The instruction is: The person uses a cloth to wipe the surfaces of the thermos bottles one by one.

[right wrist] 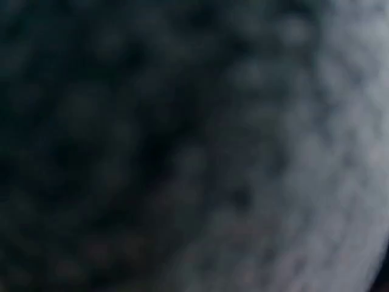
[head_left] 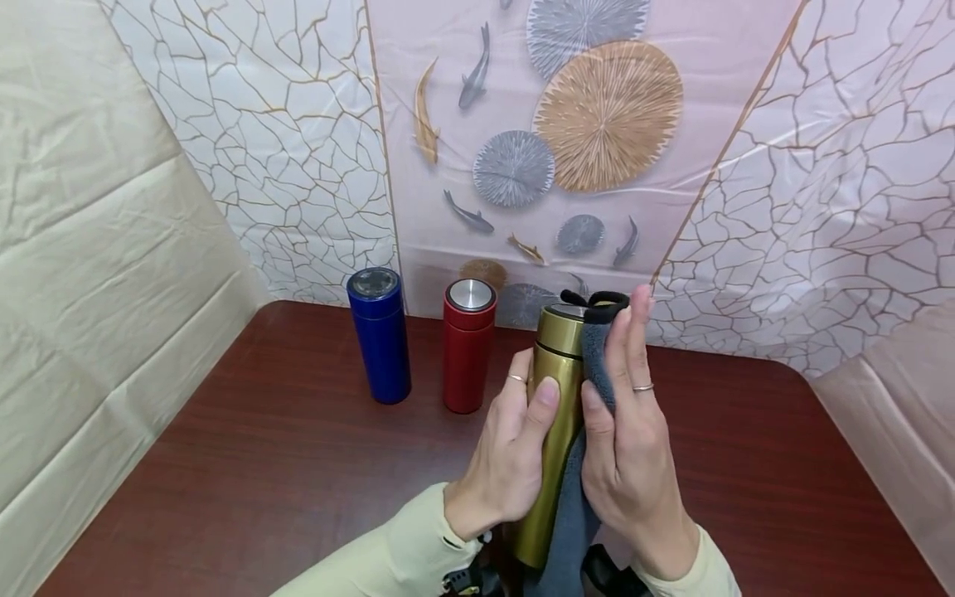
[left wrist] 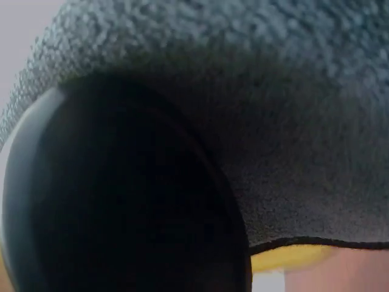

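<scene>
My left hand (head_left: 511,452) holds a gold thermos bottle (head_left: 564,406), its thumb along the near side and its fingers behind. The bottle stands tilted, with its lid up and away from me. A grey cloth (head_left: 573,497) with a black edge hangs down the bottle's right side. With fingers stretched out, my right hand (head_left: 634,448) presses this cloth against the bottle. In the left wrist view, the cloth (left wrist: 304,146) lies behind a large dark round shape (left wrist: 121,194). Only blurred cloth (right wrist: 273,170) fills the right wrist view.
A blue thermos (head_left: 384,348) and a red thermos (head_left: 467,356) stand upright toward the back of the dark reddish-brown table (head_left: 261,464). Behind the table hangs a patterned backdrop (head_left: 298,149), and a pale cloth (head_left: 97,274) covers the left side.
</scene>
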Demonstrator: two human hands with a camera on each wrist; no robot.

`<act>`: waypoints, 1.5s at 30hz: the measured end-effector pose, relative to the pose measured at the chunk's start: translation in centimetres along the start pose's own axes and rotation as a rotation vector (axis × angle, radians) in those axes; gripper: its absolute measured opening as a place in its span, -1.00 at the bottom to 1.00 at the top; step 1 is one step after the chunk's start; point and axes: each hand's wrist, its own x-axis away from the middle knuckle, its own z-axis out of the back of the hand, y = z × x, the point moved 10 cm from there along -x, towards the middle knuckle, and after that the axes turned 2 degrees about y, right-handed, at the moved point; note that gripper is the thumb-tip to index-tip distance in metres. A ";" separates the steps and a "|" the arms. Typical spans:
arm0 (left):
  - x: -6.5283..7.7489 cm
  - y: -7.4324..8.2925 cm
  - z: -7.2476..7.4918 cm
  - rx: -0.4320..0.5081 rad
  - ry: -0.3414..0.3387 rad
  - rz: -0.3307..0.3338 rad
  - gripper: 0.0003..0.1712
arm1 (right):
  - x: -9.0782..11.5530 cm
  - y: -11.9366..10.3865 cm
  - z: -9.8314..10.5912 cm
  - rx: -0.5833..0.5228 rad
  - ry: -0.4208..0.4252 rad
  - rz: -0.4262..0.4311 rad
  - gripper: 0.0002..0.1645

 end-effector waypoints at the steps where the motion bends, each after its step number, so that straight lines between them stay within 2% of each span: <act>1: 0.0 0.1 0.1 0.009 0.000 0.000 -0.57 | 0.0 0.0 -0.1 -0.008 -0.002 0.002 -0.33; 5: -0.5 0.9 1.3 0.066 0.036 -0.016 -0.60 | 0.5 -0.5 -1.4 -0.025 -0.026 0.035 -0.33; 8: -1.0 1.5 2.9 0.094 0.102 -0.015 -0.60 | 1.2 -1.3 -2.8 -0.042 -0.054 0.087 -0.33; 11: -1.7 2.0 5.3 0.156 0.193 0.003 -0.56 | 2.1 -2.5 -4.5 -0.068 -0.092 0.151 -0.35; 15: -2.4 2.8 9.2 0.247 0.338 0.025 -0.51 | 3.5 -4.0 -6.6 -0.088 -0.175 0.206 -0.36; 18: -2.6 3.2 12.1 0.243 0.445 0.041 -0.49 | 4.6 -4.6 -8.1 -0.084 -0.255 0.214 -0.36; 20: -2.6 3.2 13.4 0.242 0.497 0.056 -0.48 | 5.2 -4.8 -8.8 -0.068 -0.291 0.216 -0.35; 23: -2.6 3.3 14.3 0.222 0.532 0.068 -0.44 | 5.5 -4.9 -9.2 -0.040 -0.309 0.219 -0.36; 25: -2.5 3.2 14.2 0.226 0.539 0.066 -0.44 | 5.5 -4.8 -9.2 -0.029 -0.308 0.214 -0.35; 28: -2.6 3.1 13.2 0.261 0.508 0.040 -0.46 | 5.2 -4.4 -8.8 -0.035 -0.295 0.195 -0.35; 33: -2.6 2.8 9.7 0.259 0.373 -0.014 -0.49 | 4.2 -3.8 -7.4 -0.065 -0.210 0.163 -0.36; 41: -1.1 1.4 3.3 0.004 0.146 -0.044 -0.56 | 1.5 -1.4 -3.2 -0.047 -0.047 0.055 -0.35; 45: -0.4 0.3 1.0 -0.054 0.035 -0.015 -0.57 | 0.8 -0.1 -1.3 -0.024 0.000 -0.021 -0.35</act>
